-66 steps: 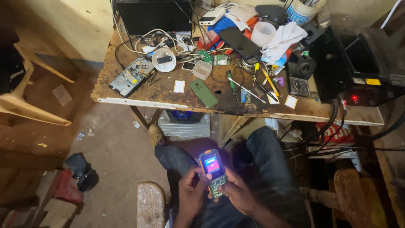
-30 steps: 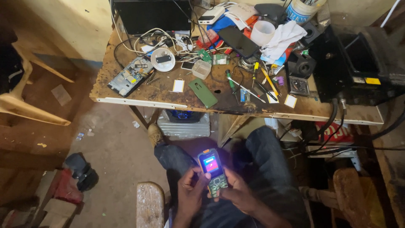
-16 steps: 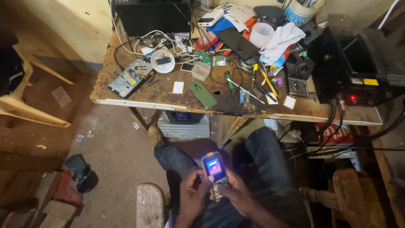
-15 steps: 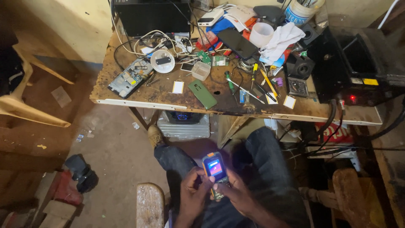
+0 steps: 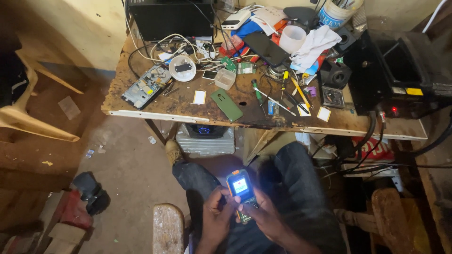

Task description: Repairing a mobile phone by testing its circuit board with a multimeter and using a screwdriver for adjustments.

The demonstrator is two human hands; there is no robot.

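Keypad phone [image 5: 241, 193], small orange-edged handset with lit screen, sits low centre, near the person, above the lap between both knees. Largest thing around is the wooden workbench [image 5: 188, 101] across the far side, scorched and cluttered; black box unit [image 5: 400, 75] on its right end, black monitor-like case [image 5: 172, 16] far left, opened device board [image 5: 146, 87], green phone back cover [image 5: 226, 105], white round part [image 5: 182, 68], clear small tub [image 5: 225, 78], screwdrivers [image 5: 287, 91] mid-bench. Wooden stool [image 5: 167, 229] near left of the legs. Left hand [image 5: 217, 217] wraps the phone's lower left side, fingers curled shut against its edge; right hand [image 5: 263, 216] cups the lower right, fingers closed on the body, thumb over the keypad. Likely light, rigid plastic, smooth enough to slip, screen the fragile part; best held by the side edges below the screen, as both hands do.
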